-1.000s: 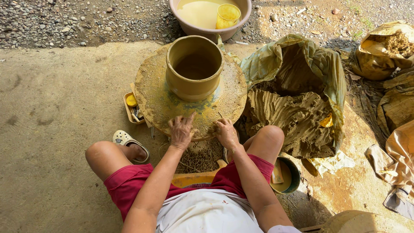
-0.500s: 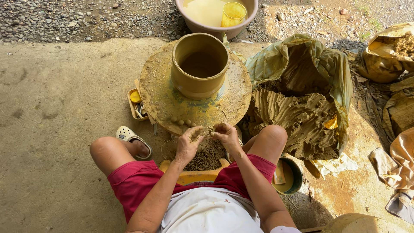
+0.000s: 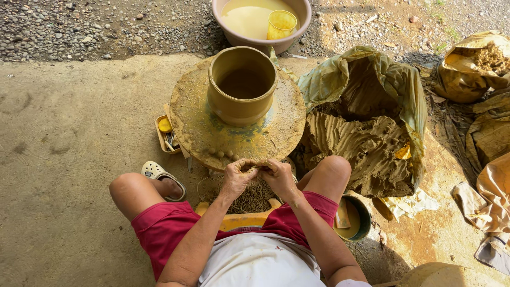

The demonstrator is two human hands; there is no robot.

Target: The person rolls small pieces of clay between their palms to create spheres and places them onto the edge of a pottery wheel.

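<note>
Clay pot [image 3: 241, 85] stands formed and upright on the round wheel [image 3: 212, 138]. I see left hand [image 3: 238, 178] and right hand [image 3: 279, 178] together at its near edge, both grips pinching a small clay piece [image 3: 258, 165]. Four small clay balls [image 3: 220, 153] lie made on the wheel, none joined to the pot.

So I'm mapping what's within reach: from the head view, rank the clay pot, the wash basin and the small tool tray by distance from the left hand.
From the left hand:
1. Tool tray, up and left, beside the wheel.
2. Clay pot, straight ahead on the wheel.
3. Wash basin, beyond the pot.
</note>
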